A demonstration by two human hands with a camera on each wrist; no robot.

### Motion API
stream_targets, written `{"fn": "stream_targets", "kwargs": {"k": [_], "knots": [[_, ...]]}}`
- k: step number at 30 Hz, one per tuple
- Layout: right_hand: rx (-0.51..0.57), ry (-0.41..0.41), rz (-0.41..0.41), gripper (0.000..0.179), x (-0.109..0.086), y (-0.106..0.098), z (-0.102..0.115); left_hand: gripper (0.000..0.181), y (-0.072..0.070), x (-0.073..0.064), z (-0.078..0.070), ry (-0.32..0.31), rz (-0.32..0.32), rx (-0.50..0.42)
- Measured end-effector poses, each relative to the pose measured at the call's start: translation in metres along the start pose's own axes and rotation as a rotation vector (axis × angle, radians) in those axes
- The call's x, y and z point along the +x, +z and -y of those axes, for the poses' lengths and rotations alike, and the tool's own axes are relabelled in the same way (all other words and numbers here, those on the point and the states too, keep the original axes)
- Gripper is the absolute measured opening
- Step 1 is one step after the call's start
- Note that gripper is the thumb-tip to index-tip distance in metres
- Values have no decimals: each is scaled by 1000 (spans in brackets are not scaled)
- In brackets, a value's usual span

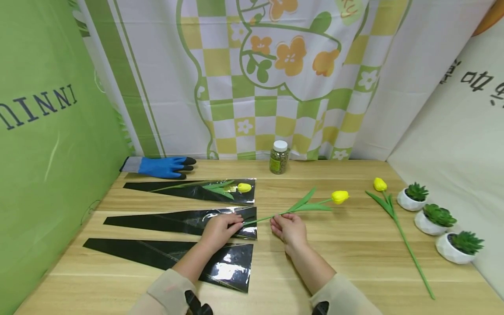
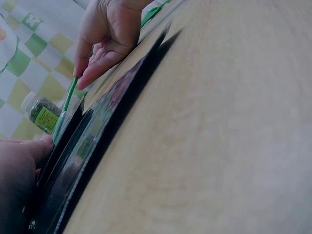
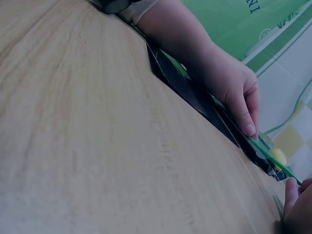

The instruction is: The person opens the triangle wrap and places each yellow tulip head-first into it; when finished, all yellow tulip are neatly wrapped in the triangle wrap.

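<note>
A yellow artificial tulip [image 1: 340, 197] lies slanted over the table, its green stem [image 1: 264, 218] pinched by my right hand [image 1: 290, 228] below the leaves. The lower stem reaches over the wide right end of the middle black flower sleeve [image 1: 157, 221]. There my left hand [image 1: 221, 229] pinches the sleeve, thumb beside the stem's tip. In the left wrist view the right hand [image 2: 109, 36] holds the stem [image 2: 68, 100] at a slant toward the left thumb [image 2: 41, 144]. The right wrist view shows the left hand [image 3: 226, 83] bent down over the sleeve; its fingertips' exact hold is partly hidden.
A black sleeve with a yellow tulip [image 1: 244, 187] inside lies behind; another black sleeve [image 1: 232, 267] lies in front. Blue gloves [image 1: 161, 167] and a white-capped jar [image 1: 279, 158] stand at the back. Rightward are another tulip [image 1: 405, 240] and potted succulents [image 1: 435, 216].
</note>
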State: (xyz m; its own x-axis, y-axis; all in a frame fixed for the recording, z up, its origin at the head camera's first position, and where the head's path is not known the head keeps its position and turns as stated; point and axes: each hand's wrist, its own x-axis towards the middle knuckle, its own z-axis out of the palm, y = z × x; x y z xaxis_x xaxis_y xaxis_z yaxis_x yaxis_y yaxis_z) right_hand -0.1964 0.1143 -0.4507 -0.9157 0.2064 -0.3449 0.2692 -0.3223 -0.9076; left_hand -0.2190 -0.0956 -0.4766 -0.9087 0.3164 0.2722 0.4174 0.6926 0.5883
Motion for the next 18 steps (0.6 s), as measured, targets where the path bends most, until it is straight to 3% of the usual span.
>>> {"fn": "stream_targets", "kwargs": {"k": [18], "knots": [[-22, 106, 118, 53, -6, -13, 2, 20, -1, -1, 0, -4, 23, -8]]}}
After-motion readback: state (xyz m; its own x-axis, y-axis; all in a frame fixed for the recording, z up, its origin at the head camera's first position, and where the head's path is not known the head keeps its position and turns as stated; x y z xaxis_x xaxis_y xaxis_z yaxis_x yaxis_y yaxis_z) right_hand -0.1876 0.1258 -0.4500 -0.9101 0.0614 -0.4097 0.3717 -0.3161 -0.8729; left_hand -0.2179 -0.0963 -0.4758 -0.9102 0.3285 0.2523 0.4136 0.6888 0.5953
